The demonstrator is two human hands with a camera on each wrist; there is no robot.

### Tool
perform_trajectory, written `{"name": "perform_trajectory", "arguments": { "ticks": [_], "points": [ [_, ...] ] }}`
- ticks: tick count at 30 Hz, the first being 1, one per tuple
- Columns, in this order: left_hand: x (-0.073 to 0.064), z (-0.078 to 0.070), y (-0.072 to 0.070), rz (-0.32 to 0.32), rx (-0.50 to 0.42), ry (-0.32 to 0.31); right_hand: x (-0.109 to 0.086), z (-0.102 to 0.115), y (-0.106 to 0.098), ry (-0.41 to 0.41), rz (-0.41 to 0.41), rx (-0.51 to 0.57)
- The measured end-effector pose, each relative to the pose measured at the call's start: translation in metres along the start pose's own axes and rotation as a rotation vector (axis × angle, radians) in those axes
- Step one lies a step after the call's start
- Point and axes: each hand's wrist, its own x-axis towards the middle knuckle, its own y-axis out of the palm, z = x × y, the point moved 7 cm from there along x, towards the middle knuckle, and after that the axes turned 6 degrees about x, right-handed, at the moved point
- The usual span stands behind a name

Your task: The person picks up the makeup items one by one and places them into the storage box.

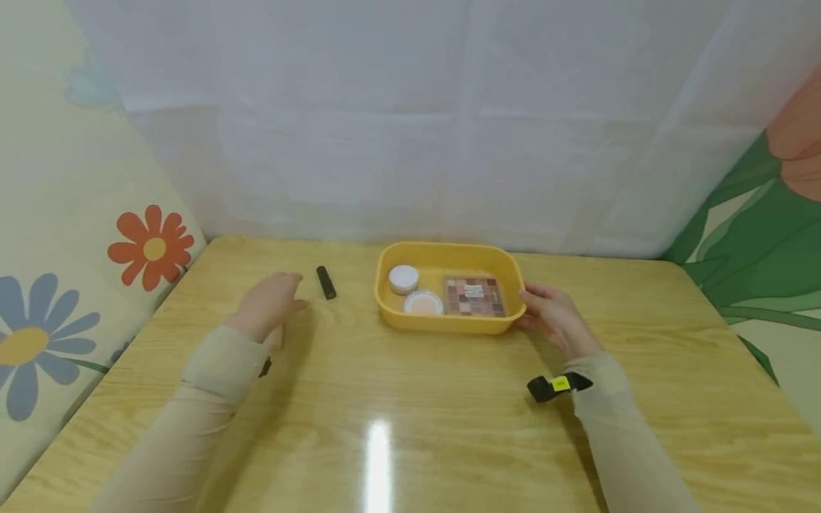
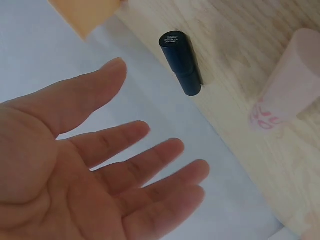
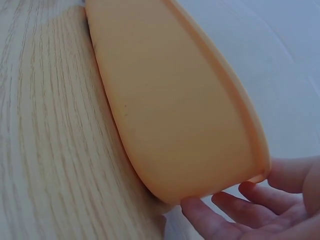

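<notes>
My left hand (image 1: 269, 305) is held over the left part of the table with its fingers spread and nothing in them. Just right of it lies a small black lipstick tube (image 1: 326, 283), also seen past the fingertips in the left wrist view. A pale pink tube (image 2: 295, 80) with pink lettering stands near that hand, mostly hidden by it in the head view. My right hand (image 1: 556, 318) holds the right end of a yellow plastic basket (image 1: 442, 324), thumb at the rim and fingertips against the outer wall.
Inside the basket are a white round jar (image 1: 403, 278), a round compact (image 1: 423, 303) and a square eyeshadow palette (image 1: 475, 296). A white cloth (image 1: 410, 142) hangs behind the wooden table (image 1: 449, 406). Flower-patterned panels flank both sides.
</notes>
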Motion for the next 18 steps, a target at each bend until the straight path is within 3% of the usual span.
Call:
{"name": "perform_trajectory", "arguments": {
  "ticks": [10, 18],
  "points": [
    [-0.008, 0.016, 0.019, 0.131, -0.100, -0.083, -0.002, 0.000, -0.001, -0.001, -0.005, 0.021],
    [-0.013, 0.020, 0.028, 0.158, -0.144, -0.134, -0.001, 0.001, -0.001, -0.017, -0.004, 0.007]
  ]
}}
